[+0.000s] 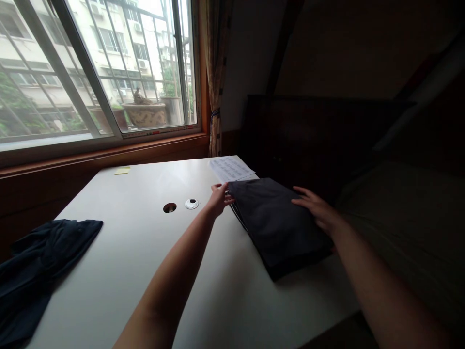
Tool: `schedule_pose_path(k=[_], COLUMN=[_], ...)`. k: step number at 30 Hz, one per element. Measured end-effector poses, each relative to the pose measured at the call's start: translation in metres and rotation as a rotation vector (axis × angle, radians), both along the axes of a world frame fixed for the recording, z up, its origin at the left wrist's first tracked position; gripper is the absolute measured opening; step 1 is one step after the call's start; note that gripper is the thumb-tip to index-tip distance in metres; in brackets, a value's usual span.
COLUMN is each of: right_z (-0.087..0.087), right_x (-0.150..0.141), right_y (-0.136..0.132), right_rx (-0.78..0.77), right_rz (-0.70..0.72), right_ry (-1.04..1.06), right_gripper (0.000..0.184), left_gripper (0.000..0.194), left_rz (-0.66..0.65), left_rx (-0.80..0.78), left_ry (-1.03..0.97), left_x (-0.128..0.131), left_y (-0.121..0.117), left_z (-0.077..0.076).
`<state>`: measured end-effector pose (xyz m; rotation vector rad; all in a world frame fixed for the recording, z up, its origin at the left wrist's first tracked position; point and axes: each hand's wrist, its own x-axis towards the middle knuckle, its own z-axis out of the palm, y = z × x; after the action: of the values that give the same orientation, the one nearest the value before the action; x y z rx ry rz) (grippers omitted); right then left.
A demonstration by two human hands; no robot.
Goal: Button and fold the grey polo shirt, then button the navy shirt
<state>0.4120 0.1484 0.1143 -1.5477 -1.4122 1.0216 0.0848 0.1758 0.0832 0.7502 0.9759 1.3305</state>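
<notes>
So the left hand (219,199) pinches a corner of the folded dark cloth (278,223) between both hands, right hand (320,211) is kinda spread on its other side, printed sheets (231,168) just past the left.

The left grip (218,199) is curled, the right grip (320,211) loosely outstretched.
</notes>
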Motion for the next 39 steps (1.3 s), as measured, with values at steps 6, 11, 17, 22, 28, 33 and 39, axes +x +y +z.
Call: schedule_pose_path(k=[6, 11, 17, 22, 28, 33, 39], right_z=[-0.05, -0.048, -0.053, -0.053, -0.055, -0.078, -0.084], right_x=[0.025, 0.032, 0.044, 0.052, 0.065, 0.074, 0.06], right_y=[0.017, 0.007, 0.001, 0.003, 0.004, -0.002, -0.015], right_rx=[-0.19, -0.18, -0.183, -0.118, -0.024, 0.158, 0.473], right_rz=[-0.048, 0.0, -0.005, -0.037, -0.026, 0.029, 0.022], right_ry=[0.014, -0.06, -0.102, -0.107, -0.211, -0.569, -0.978], right_gripper=[0.073, 0.087, 0.09, 0.075, 0.059, 0.046, 0.042], left_gripper=[0.062, 0.069, 0.096, 0.072, 0.019, 0.028, 0.041], left_rz=[-0.02, -0.125, -0.343, -0.366, -0.374, -0.531, -0.792], left_rx=[-0.134, -0.106, -0.079, 0.032, 0.042, 0.029, 0.253], left_ry=[-0.047, -0.04, -0.017, 0.172, 0.269, 0.373, 0.765], left_x=[0.032, 0.045, 0.062, 0.089, 0.1, 0.084, 0.052], left_y=[-0.032, -0.065, -0.101, -0.111, -0.12, -0.134, -0.143], left_z=[-0.051, -0.054, -0.05, -0.052, -0.055, -0.066, -0.055])
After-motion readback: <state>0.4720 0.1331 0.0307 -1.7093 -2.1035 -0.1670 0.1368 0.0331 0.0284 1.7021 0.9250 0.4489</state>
